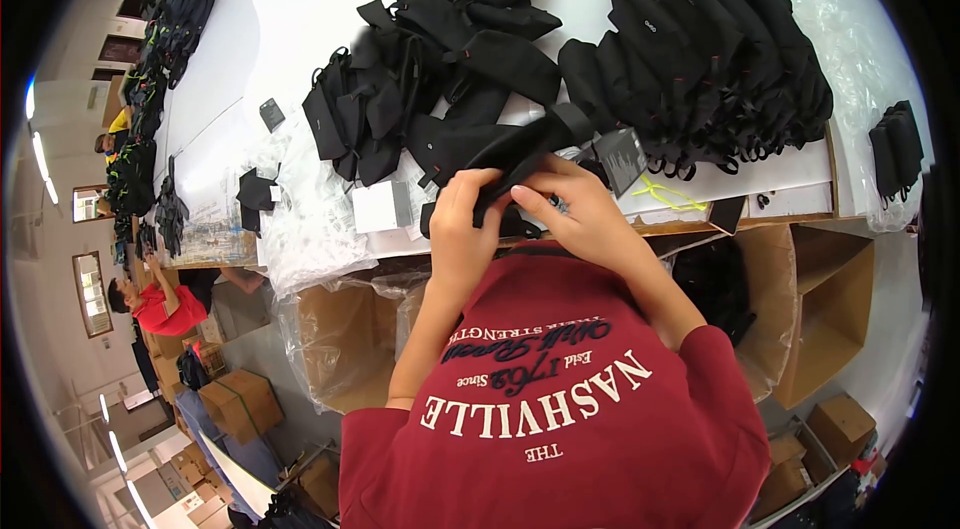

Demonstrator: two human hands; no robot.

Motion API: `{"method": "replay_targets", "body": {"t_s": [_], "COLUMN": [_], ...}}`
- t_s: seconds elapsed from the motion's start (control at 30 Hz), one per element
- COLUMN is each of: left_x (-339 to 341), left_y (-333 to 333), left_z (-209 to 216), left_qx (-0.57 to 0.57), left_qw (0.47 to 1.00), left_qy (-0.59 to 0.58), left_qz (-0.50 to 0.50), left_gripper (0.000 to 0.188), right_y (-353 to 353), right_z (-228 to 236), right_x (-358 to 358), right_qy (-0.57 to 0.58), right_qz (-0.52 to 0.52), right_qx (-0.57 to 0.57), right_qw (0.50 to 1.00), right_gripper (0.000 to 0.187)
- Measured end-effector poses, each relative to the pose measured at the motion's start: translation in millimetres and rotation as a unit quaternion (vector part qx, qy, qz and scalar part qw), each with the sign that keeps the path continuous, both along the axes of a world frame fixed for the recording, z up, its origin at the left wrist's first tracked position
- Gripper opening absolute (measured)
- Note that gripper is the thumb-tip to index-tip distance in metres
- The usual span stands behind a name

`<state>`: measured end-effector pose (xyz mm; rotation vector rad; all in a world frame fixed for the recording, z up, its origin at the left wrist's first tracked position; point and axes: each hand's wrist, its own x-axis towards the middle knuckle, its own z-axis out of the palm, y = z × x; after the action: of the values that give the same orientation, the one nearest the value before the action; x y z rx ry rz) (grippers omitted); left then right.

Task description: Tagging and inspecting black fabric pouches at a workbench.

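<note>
My left hand (464, 212) and right hand (577, 199) are both closed on a black bag (522, 157), held over the near edge of the counter (300, 9). I'd judge this one is partway through, since I have hold of it. Beyond it lies a jumbled heap of bags (430, 39); to the right, a packed row of bags (705, 39). I can't tell which group is done.

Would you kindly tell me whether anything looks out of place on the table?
Two mild oddities: the heap of black bags left of centre lies jumbled, unlike the more orderly rows of bags to its right, and a yellow-green cord lies loose near the table's near edge.
</note>
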<state>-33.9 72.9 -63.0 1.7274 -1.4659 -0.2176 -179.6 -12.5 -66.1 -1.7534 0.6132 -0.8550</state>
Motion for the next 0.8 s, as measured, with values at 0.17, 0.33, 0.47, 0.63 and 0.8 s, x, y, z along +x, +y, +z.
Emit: {"method": "replay_targets", "body": {"t_s": [0.17,0.33,0.47,0.63,0.8], "left_x": [24.3,41.2,48.3,34.4,21.7], "left_y": [5.9,17.0,20.4,21.9,21.0], "left_z": [-44.8,-42.9,-36.2,-25.7,-18.2], "left_qx": [0.139,0.205,0.281,0.28,0.25], "left_qw": [0.935,0.865,0.807,0.827,0.881], "left_qy": [0.326,0.449,0.485,0.453,0.389], "left_qz": [-0.024,-0.091,-0.186,-0.182,-0.097], "left_gripper": [0.019,0.023,0.023,0.021,0.018], "right_y": [-20.5,-39.0,-33.9,-29.2,-40.6], "right_z": [8.3,-20.4,-63.3,-41.4,-75.2], "right_x": [-26.4,-46.3,-43.6,-30.7,-47.9], "right_qy": [0.055,0.119,0.155,0.218,-0.098], "right_qz": [0.036,0.007,0.128,0.039,0.14], "right_qx": [0.076,-0.021,0.1,0.162,0.451], "right_qw": [0.995,0.993,0.974,0.962,0.876], "right_gripper": [0.016,0.053,0.065,0.059,0.066]}}
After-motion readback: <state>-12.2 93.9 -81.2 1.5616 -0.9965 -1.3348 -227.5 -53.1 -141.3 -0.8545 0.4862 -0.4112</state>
